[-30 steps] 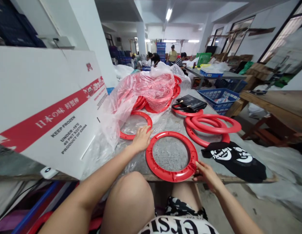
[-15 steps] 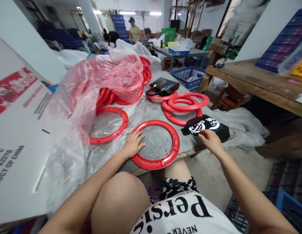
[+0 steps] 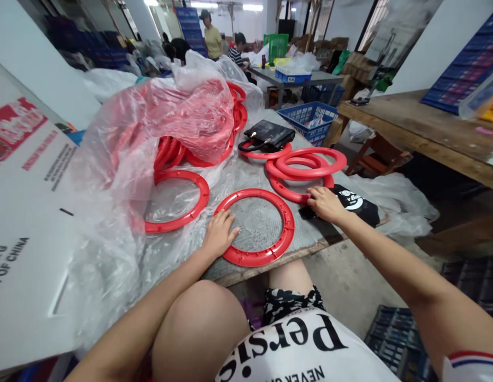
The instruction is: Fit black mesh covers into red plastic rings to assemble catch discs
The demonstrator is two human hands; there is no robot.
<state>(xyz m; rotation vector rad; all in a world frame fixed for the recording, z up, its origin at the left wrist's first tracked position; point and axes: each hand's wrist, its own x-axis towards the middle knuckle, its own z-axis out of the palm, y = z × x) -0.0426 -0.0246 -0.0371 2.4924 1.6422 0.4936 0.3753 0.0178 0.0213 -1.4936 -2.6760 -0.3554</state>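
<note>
In the head view, a red plastic ring (image 3: 287,227) lies near the table's front edge, its ribbed underside facing up. My left hand (image 3: 220,233) rests on the ring's left side with fingers apart. Farther right, my right hand (image 3: 325,203) is over a black cloth piece with white print (image 3: 360,206), partly covering it. The fingertips of that hand are loosely bent at the near edge of a red ring (image 3: 281,187), the lowest in a small overlapping pile. Whether they touch the ring or the cloth is hard to see. Another red ring (image 3: 175,227) lies left, partly under clear plastic.
Many red rings sit inside a large clear plastic bag (image 3: 151,106) at the back left. A black handbag (image 3: 270,133) lies on a ring. A white carton (image 3: 27,276) stands left, a blue crate (image 3: 310,114) behind, a wooden table (image 3: 413,127) right. People are farther back.
My right hand has moved left across the black cloth toward the piled rings. The left hand stays on the ring. The whole view has shifted slightly.
</note>
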